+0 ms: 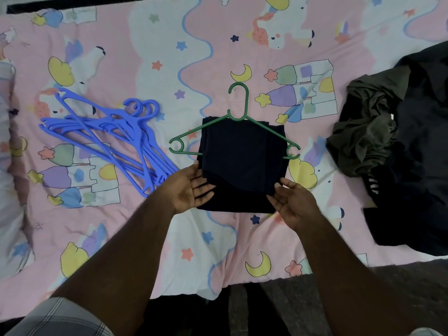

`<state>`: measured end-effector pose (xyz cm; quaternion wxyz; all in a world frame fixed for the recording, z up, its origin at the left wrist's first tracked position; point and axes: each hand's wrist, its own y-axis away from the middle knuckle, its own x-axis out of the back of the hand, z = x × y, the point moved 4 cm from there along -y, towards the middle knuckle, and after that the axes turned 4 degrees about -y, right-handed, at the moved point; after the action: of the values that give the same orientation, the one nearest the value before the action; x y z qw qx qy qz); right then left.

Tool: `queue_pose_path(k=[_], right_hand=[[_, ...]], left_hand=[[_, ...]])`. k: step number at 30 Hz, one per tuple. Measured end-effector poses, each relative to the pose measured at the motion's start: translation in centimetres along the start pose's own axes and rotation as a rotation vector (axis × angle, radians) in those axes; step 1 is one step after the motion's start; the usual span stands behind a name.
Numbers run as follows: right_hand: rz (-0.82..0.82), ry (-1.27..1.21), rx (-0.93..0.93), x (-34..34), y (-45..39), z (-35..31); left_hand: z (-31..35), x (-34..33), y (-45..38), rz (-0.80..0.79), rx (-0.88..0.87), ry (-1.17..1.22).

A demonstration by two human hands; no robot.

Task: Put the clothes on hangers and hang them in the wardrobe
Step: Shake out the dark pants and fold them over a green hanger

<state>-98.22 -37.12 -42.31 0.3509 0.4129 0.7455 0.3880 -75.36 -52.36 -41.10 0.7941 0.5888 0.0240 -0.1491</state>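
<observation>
Left hand [191,187]: fingers straight, palm up, tips under near-left edge of folded dark garment [242,163]. Right hand [291,202]: fingers relaxed, touching garment's near-right corner; no grip visible. Garment lies mid-bed on patterned bedsheet [218,238], draped over bar of green hanger [238,112], hook pointing far. Pile of blue hangers [109,139] left, well apart. Heap of dark clothes [400,146] at right edge of bed.
</observation>
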Motion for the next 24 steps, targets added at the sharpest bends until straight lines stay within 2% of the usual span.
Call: queue_pose_path(k=[7, 12, 14, 17, 19, 22, 24], right_hand=[[-0.015, 0.010, 0.010, 0.3, 0.5, 0.3], [-0.072, 0.009, 0.033, 0.1, 1.9, -0.3], [-0.083, 0.046, 0.032, 0.5, 2.5, -0.1], [-0.027, 0.169, 0.022, 1.6, 2.9, 1.3], [0.050, 0.258, 0.044, 2.4, 2.8, 2.1], [0.179, 0.404, 0.139, 3.1, 2.4, 2.0], [0.195, 0.410, 0.180, 3.1, 2.1, 1.5]], left_hand=[[0.0, -0.4, 0.6, 0.000, -0.032, -0.060], [0.1, 0.0, 3.4, -0.132, -0.115, 0.012], [-0.7, 0.9, 4.1, -0.152, -0.095, 0.001], [-2.7, 2.9, 4.2, -0.066, 0.002, -0.163], [-3.3, 4.0, 3.9, 0.037, 0.007, -0.303], [-2.9, 5.1, 3.3, 0.183, -0.089, -0.212], [-2.3, 5.2, 3.2, 0.192, -0.115, -0.088]])
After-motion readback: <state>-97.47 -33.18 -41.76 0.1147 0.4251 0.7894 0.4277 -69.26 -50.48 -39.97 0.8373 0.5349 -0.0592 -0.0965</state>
